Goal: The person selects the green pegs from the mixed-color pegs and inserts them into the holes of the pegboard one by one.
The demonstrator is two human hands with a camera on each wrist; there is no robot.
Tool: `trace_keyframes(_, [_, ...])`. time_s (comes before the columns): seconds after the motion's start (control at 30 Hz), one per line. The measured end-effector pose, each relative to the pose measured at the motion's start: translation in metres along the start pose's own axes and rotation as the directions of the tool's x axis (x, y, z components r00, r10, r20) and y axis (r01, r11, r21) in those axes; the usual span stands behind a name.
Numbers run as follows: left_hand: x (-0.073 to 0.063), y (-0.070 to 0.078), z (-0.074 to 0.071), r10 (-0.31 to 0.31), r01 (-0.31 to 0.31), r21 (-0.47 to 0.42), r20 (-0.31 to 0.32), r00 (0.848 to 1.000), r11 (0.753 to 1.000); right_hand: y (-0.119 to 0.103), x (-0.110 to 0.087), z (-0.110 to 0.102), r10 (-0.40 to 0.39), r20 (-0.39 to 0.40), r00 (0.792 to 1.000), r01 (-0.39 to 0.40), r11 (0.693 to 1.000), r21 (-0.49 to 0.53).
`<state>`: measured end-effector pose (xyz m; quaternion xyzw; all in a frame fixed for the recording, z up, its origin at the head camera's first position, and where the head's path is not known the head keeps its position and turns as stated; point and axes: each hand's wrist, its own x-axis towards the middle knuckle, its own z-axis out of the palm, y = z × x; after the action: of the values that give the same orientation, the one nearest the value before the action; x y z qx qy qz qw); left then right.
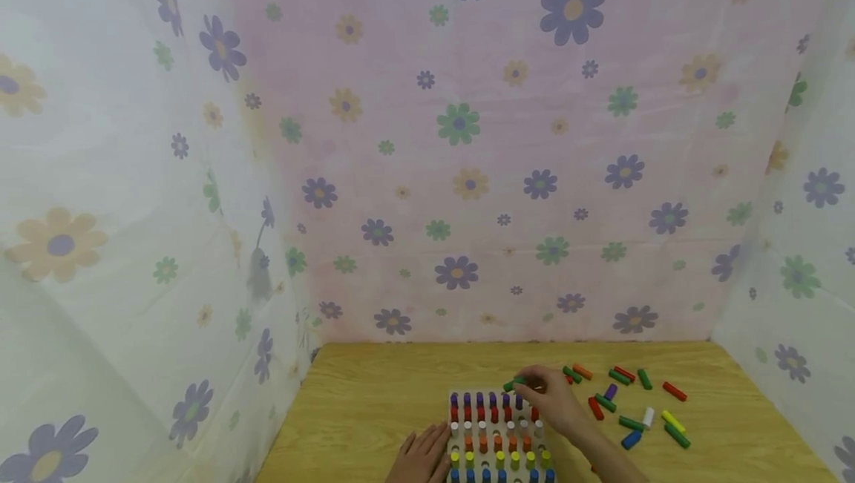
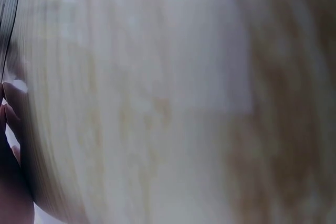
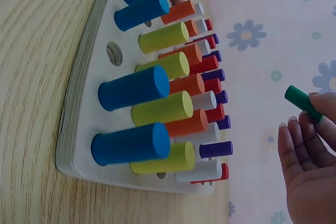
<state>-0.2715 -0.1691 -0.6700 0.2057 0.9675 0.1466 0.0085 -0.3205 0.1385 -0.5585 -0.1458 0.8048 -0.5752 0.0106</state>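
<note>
From the head view, my right hand (image 1: 549,394) pinches a green peg (image 1: 511,386) between thumb and fingertips, raised by the far edge of the pegboard (image 3: 86,121), around one o'clock. The peg juts from that grip toward eight o'clock, its long axis running eight to two, out of line with the upright pegs on the board. Purple pegs (image 1: 480,399) stand at seven o'clock from it, crowding the far row; a bare hole (image 3: 114,53) shows in the blue row. My left hand (image 1: 422,458), farther from the peg, lies at nine o'clock of the board, fingers extended, grasping nothing. Loose pegs (image 1: 677,435) scatter across the table (image 1: 374,379) toward two o'clock.
</note>
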Motion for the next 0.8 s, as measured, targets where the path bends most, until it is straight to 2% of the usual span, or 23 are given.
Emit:
trace_keyframes(0.17, [0.000,-0.001,0.004,-0.005,0.005,0.003,-0.001,1.000,1.000,-0.002,0.002,0.009,0.001,0.009,1.000,-0.001,1.000,0.004])
trace_keyframes(0.6, [0.001,-0.001,0.002,0.003,-0.003,-0.015,-0.001,1.000,1.000,-0.001,0.011,0.029,0.018,0.024,1.000,-0.018,0.999,0.027])
trace_keyframes(0.8, [0.000,-0.001,0.001,0.009,-0.010,-0.012,-0.008,1.000,1.000,0.002,0.020,0.039,-0.018,0.046,0.999,0.016,0.999,0.038])
